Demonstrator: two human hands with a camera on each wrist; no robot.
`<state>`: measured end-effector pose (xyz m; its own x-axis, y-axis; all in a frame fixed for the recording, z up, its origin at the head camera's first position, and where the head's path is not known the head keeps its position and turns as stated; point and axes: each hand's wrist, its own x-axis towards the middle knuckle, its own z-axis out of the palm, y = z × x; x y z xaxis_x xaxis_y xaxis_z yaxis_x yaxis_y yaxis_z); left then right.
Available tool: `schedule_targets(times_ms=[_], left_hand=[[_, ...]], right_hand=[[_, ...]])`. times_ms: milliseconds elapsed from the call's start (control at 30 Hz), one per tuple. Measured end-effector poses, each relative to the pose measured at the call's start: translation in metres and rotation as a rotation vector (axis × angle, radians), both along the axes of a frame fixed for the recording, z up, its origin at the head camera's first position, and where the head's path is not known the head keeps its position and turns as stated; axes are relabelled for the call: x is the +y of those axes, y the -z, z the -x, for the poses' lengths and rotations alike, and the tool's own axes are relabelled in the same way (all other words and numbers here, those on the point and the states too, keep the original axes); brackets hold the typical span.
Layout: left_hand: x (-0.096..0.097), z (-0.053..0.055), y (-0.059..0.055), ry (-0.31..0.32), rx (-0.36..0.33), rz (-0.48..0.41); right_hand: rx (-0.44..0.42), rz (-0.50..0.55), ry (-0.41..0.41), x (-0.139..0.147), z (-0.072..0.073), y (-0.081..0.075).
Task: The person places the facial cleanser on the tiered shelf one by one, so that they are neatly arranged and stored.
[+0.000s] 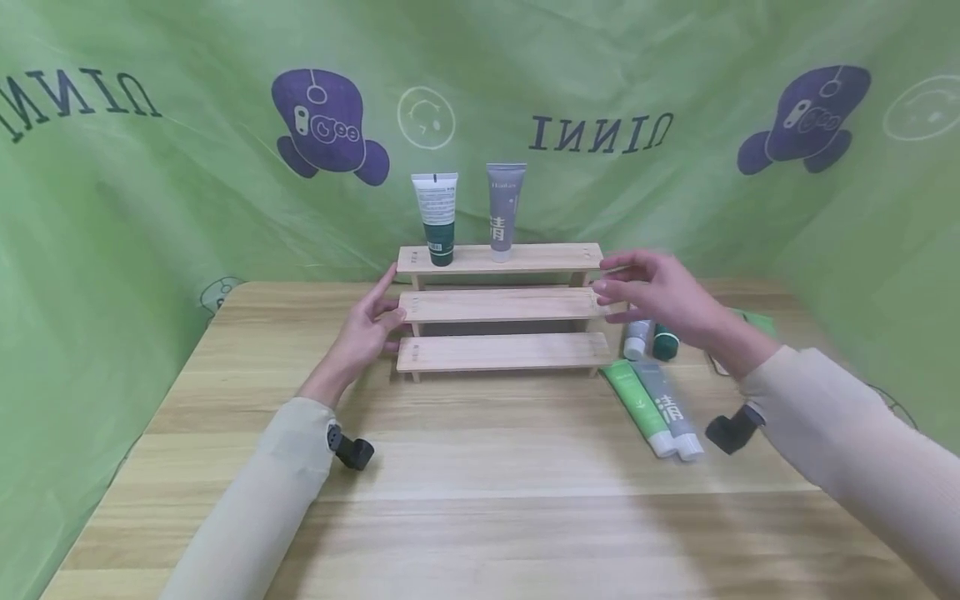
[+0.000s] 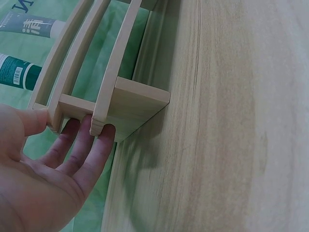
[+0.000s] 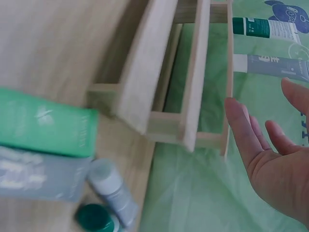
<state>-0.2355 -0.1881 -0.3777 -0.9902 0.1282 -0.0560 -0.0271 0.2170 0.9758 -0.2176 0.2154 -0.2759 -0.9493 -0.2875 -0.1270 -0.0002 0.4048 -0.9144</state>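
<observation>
The fingers and thumb of the left hand [image 1: 363,329] grip the left end of one pale wooden rack [image 1: 502,307] with three long, flat shelves. The right hand [image 1: 663,296] is just beside the other end, fingers apart; I cannot tell if one touches the wood. Two tubes stand on their caps up top: one white and dark green tube [image 1: 437,208] and one grey tube with white writing [image 1: 506,204]. Four tubes lie on the right [image 1: 633,396]. The rack sits on a stripy wooden table [image 1: 450,500], before wrinkly green cloth [image 1: 187,208] with purple pictures.
</observation>
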Motion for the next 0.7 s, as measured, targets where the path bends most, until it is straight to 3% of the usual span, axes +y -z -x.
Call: schedule_targets(times_ms=[333,700], left_hand=[[-0.001,0.0,0.001,0.008,0.0,-0.011],[0.001,0.0,0.001,0.011,-0.006,-0.024]], right_hand=[[-0.05,-0.063,0.022,0.041,-0.032,0.022],[-0.035,-0.076,0.003,0.081,-0.063,0.047]])
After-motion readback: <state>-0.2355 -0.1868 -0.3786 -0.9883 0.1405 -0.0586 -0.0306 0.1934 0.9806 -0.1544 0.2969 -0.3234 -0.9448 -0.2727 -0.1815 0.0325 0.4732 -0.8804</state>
